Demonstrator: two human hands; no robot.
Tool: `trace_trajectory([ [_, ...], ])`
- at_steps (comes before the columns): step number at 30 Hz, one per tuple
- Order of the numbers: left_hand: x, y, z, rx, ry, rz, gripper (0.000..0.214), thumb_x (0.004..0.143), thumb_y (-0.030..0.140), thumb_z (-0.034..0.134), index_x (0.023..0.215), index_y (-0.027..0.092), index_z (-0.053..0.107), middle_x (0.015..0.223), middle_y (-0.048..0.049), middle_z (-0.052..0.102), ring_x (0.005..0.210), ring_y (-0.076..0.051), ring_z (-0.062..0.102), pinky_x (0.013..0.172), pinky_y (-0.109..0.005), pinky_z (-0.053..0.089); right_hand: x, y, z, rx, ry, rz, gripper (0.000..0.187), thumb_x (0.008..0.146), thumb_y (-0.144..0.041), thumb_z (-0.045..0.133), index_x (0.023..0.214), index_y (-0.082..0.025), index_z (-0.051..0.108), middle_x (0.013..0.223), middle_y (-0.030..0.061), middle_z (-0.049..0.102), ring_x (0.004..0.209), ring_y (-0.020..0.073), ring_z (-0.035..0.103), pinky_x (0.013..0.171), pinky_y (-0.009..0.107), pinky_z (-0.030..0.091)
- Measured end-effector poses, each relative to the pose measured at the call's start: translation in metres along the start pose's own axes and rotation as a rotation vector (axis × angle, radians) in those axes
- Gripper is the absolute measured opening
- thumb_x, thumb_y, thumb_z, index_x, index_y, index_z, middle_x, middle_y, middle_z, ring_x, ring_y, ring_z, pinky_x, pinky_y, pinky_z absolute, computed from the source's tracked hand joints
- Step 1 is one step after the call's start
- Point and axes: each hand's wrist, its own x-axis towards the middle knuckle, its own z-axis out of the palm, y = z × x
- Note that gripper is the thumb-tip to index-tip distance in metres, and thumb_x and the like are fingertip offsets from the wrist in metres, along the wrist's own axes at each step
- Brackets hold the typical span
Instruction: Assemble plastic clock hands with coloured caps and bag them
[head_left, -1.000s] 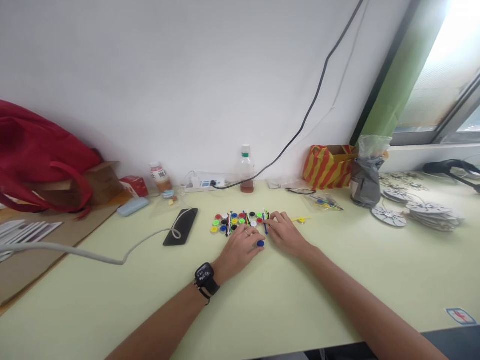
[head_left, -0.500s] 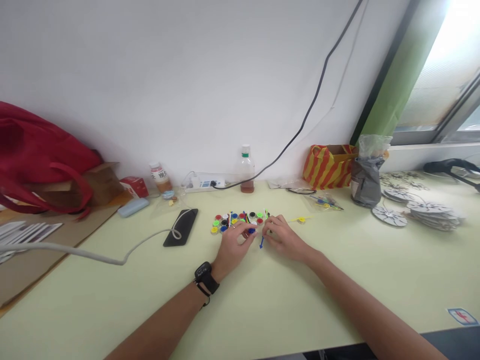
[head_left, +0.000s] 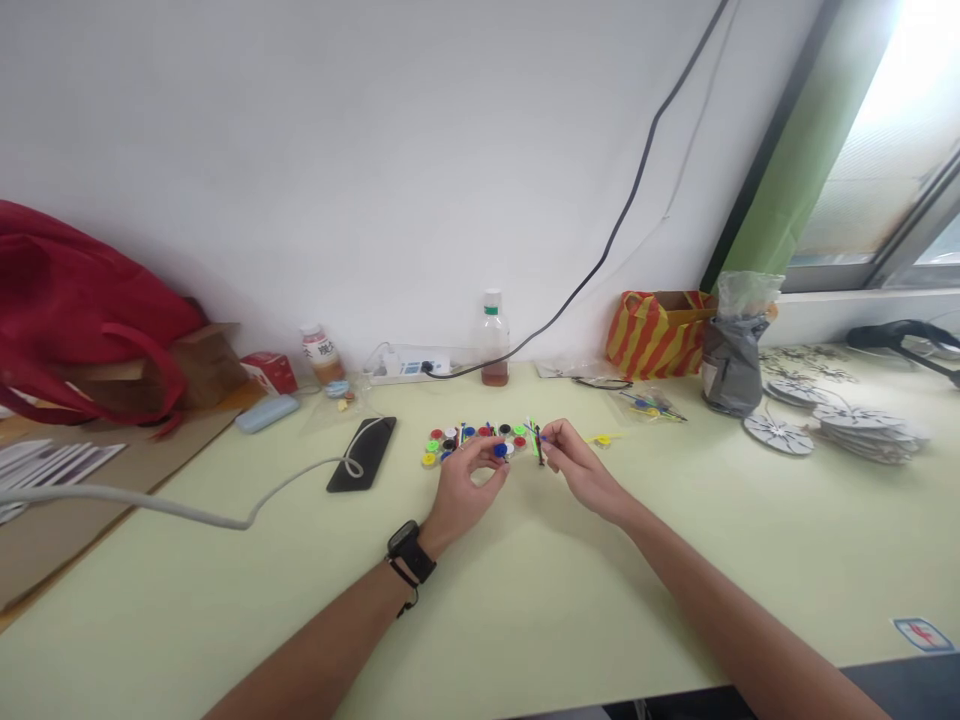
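Left hand [head_left: 466, 488] pinching a small round blue plastic disc [head_left: 500, 451], right hand [head_left: 546, 440] gripping a thin blue plastic stick [head_left: 533, 433]

Two bare hands meet near the middle of a pale green tabletop [head_left: 480, 610]. The left hand, with a black smartwatch [head_left: 406, 541] on its wrist, grasps the blue disc between thumb and fingers. The right hand, just apart from it, has the blue stick clasped in its fingertips; a dark thin plastic stick [head_left: 540, 451] is just beside them. Beyond the left hand lies a cluster of small round plastic discs [head_left: 484, 432] in red, white, black, yellow, green and blue, with thin sticks among them. A flat yellow plastic piece [head_left: 602, 440] lies to the right of the right hand. On the left, well apart from the discs, a black rectangular phone [head_left: 361, 458] lies under a pale grey cable [head_left: 247, 521]. A clear bottle with a white cap [head_left: 493, 345] stands by the white wall [head_left: 450, 180]
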Motion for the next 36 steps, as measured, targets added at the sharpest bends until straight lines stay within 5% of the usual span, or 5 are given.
trace_trajectory([
  [7, -0.001, 0.003, -0.001, -0.145, -0.095, -0.083, 0.039, 0.084, 0.028, 0.080, 0.121, 0.018, 0.071, 0.115, -0.0119, 0.075, 0.098, -0.024, 0.076, 0.094, -0.040, 0.062, -0.001, 0.001, 0.009, 0.043, -0.051, -0.087, 0.028, 0.097, -0.048, 0.060, 0.100, -0.022, 0.072, 0.098, 0.0060, 0.061, 0.078, 0.0166, 0.057, 0.072, 0.033, 0.048],
  [17, -0.001, 0.000, 0.001, -0.152, -0.133, -0.086, 0.030, 0.089, 0.032, 0.077, 0.116, 0.019, 0.077, 0.114, -0.0102, 0.077, 0.103, -0.024, 0.075, 0.097, -0.040, 0.060, -0.002, 0.009, 0.018, 0.025, 0.004, -0.074, 0.031, 0.093, -0.046, 0.068, 0.114, -0.024, 0.072, 0.111, 0.0088, 0.073, 0.097, 0.0228, 0.068, 0.089, 0.039, 0.054],
  [24, -0.001, -0.002, -0.001, -0.147, -0.127, -0.044, 0.024, 0.086, 0.031, 0.081, 0.107, 0.021, 0.079, 0.111, -0.0096, 0.078, 0.106, -0.024, 0.073, 0.099, -0.040, 0.059, -0.001, 0.004, 0.012, 0.061, -0.025, 0.057, 0.035, 0.091, -0.053, 0.067, 0.108, -0.022, 0.068, 0.088, 0.0036, 0.063, 0.073, 0.0163, 0.054, 0.066, 0.031, 0.046],
  [36, -0.002, -0.001, -0.002, -0.112, -0.199, -0.093, 0.022, 0.086, 0.033, 0.079, 0.100, 0.017, 0.074, 0.101, -0.0093, 0.077, 0.096, -0.022, 0.073, 0.093, -0.039, 0.059, -0.002, -0.007, 0.013, 0.154, -0.028, 0.177, 0.040, 0.085, -0.056, 0.071, 0.105, -0.021, 0.068, 0.092, 0.0034, 0.060, 0.072, 0.0148, 0.050, 0.069, 0.032, 0.046],
])
